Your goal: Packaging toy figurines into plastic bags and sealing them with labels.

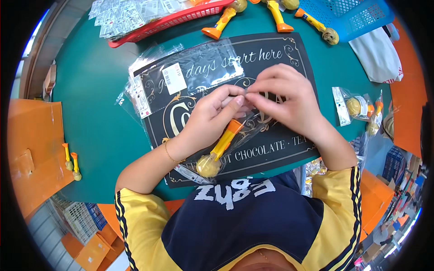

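Observation:
My left hand and my right hand meet above the middle of a black printed mat. Fingers of both are pinched together at the top end of a clear plastic bag. Inside the bag, below my hands, lies a yellow and orange toy with a round golden head, its head toward me. Exactly where the fingertips grip the bag's edge is partly hidden. Beyond my left hand, a flat clear bag with a white label rests on the mat.
The black mat covers the middle of a green table. At the far side stand a red basket of labelled bags and a blue basket. Loose toys lie between them. Bagged toys sit at right; two small toys at left.

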`<state>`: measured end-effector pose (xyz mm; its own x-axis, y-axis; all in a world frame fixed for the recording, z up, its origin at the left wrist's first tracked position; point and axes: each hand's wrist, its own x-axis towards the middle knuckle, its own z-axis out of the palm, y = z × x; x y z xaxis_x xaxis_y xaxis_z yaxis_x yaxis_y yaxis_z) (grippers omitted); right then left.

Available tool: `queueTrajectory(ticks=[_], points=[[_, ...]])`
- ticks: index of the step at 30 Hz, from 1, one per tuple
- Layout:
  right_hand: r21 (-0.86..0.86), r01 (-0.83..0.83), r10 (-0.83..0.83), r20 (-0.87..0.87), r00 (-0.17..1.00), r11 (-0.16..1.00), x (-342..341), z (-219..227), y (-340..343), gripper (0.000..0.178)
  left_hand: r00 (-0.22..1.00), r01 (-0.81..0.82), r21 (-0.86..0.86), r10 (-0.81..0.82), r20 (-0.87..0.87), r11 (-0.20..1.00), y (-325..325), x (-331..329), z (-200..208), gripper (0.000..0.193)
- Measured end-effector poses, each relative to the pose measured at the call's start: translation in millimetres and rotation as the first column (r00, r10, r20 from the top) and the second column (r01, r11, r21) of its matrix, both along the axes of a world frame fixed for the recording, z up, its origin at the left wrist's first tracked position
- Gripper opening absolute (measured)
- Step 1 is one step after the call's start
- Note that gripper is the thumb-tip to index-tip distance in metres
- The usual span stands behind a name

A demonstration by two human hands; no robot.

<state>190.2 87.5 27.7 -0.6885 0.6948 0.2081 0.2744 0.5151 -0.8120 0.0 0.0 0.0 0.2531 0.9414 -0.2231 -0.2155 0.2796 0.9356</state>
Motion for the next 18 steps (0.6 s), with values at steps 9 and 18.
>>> queueTrajectory(ticks=[9,18], points=[[0.490,-0.024,-0.109,0.240,0.965,0.872,-13,-8,-15,0.014,0.985,-0.044,0.043,0.051,-0.168,0.998,-1,-2,1,0.019],[0.279,0.333,-0.388,0.176,0.904,0.901,31,-1,15,0.008,0.988,-0.140,-0.065,0.143,0.055,0.988,4,-5,-2,0.023]])
